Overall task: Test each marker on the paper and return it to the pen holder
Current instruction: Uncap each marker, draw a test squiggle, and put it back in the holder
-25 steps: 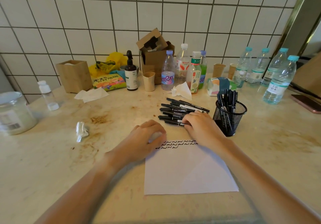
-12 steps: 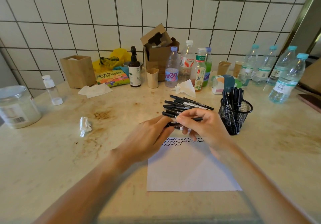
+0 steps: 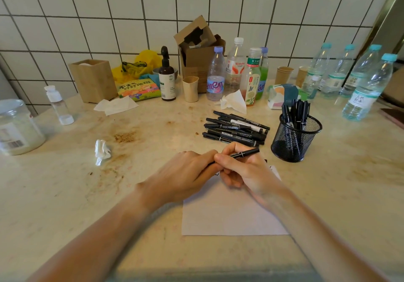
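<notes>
Both hands meet over the top edge of the white paper (image 3: pixel 229 214). My right hand (image 3: pixel 247 170) grips a black marker (image 3: pixel 244 153) that lies level, its free end pointing right. My left hand (image 3: pixel 185 172) pinches the marker's left end, which its fingers hide. A heap of several black markers (image 3: pixel 235 129) lies on the counter just behind the hands. The black mesh pen holder (image 3: pixel 295 138) stands to the right of the heap with several markers upright in it. The hands cover most of the wavy ink lines at the paper's top.
A crumpled tissue (image 3: pixel 102 151) lies left of the hands, a big clear jar (image 3: pixel 18 126) at far left. Bottles (image 3: pixel 216 76), a cardboard box (image 3: pixel 200 56), cups, a wooden box (image 3: pixel 94 80) and tissues line the tiled wall. Water bottles (image 3: pixel 369 87) stand at right.
My right hand took one marker off the heap and lifted it over the paper's top. My left hand rose from the paper and closed on the marker's left end.
</notes>
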